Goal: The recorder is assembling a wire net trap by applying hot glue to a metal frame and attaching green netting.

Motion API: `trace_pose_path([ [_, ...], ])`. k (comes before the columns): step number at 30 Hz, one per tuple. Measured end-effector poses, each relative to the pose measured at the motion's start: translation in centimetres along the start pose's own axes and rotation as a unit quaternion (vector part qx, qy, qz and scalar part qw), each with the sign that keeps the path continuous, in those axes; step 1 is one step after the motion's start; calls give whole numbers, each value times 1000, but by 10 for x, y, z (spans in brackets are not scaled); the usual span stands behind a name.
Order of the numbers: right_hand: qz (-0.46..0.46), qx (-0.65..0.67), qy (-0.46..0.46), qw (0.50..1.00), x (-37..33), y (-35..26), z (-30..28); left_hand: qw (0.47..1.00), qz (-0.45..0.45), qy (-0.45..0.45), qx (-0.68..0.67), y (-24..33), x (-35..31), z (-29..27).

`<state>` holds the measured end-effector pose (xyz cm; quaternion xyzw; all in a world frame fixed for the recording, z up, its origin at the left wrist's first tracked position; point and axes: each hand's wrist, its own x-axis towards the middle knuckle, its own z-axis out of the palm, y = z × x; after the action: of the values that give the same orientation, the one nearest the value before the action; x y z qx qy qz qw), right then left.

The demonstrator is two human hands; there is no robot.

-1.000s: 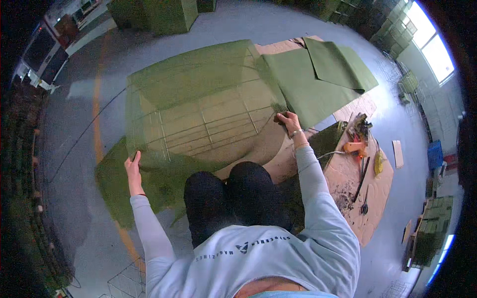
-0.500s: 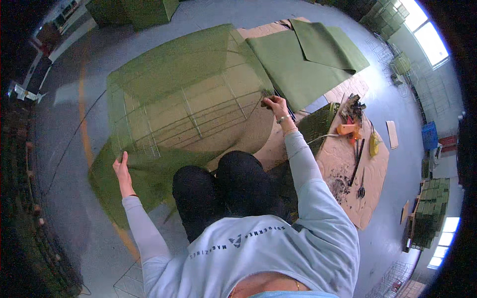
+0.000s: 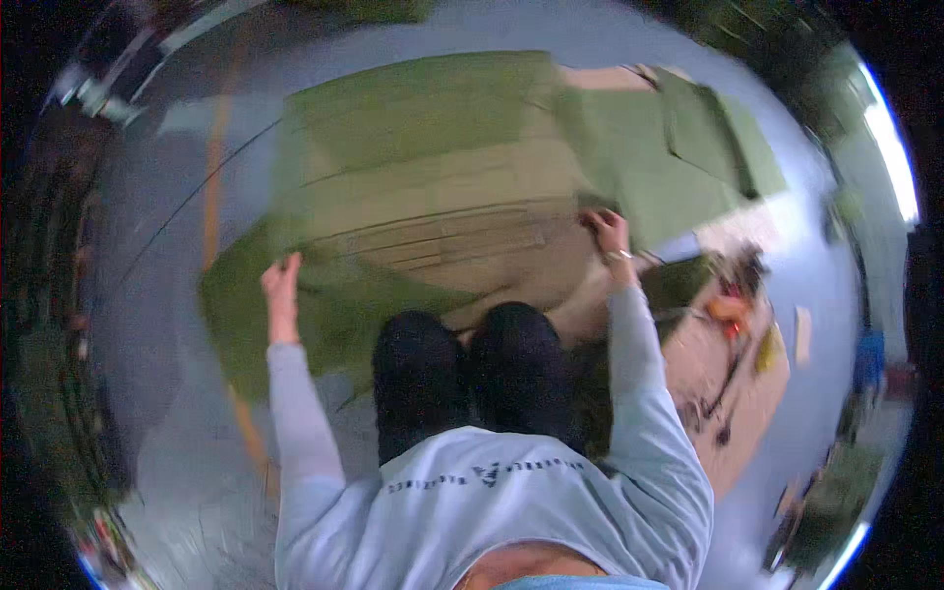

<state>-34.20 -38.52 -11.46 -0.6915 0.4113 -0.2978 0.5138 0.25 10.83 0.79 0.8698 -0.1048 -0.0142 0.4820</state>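
A sheer green mesh cover (image 3: 423, 108) is spread over a wire frame (image 3: 442, 228) in front of my knees. The wires show through the mesh as thin lines, smeared by motion. My left hand (image 3: 281, 287) is closed at the near left corner, thumb and fingers pinching the mesh edge. At the right end, my right hand (image 3: 608, 234) pinches the mesh edge by the frame's corner. Whether a wire is also between the fingers of either hand, I cannot tell. Darker green fabric (image 3: 256, 305) hangs down beside my left hand.
Flat green sheets (image 3: 678, 167) lie stacked beyond my right hand. On a cardboard-covered surface (image 3: 678, 364) at the right are an orange-handled tool (image 3: 728, 311), a yellow item (image 3: 770, 349) and dark slender tools. An orange line (image 3: 211, 197) runs along the grey floor at the left.
My view has turned, so the scene sits further right and blurs. My left hand has come up a little; the mesh-covered frame looks tilted flatter, its near wires closer together. Both hands keep their hold.
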Motion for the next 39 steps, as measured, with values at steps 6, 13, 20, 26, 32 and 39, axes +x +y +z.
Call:
trace_pose_path([
  [6, 16, 123, -84, 989, -24, -54, 16, 997, -12, -40, -70, -47, 15, -6],
  [13, -27, 85, -41, 995, 3, -7, 20, 997, 10, -11, -78, -44, 13, -6],
  [20, 66, 87, -67, 992, -13, -21, 22, 1000, -2, -11, 0, -45, 9, 4],
  [26, 16, 90, -33, 995, -3, -18, 26, 996, 71, 61, -10, -58, 16, 23],
  [32, 28, 114, -15, 993, -4, -11, 22, 989, 76, 36, 125, -81, 23, 35],
  [39, 15, 104, -48, 993, -1, 5, 24, 965, 162, 50, 200, -95, 34, 28],
])
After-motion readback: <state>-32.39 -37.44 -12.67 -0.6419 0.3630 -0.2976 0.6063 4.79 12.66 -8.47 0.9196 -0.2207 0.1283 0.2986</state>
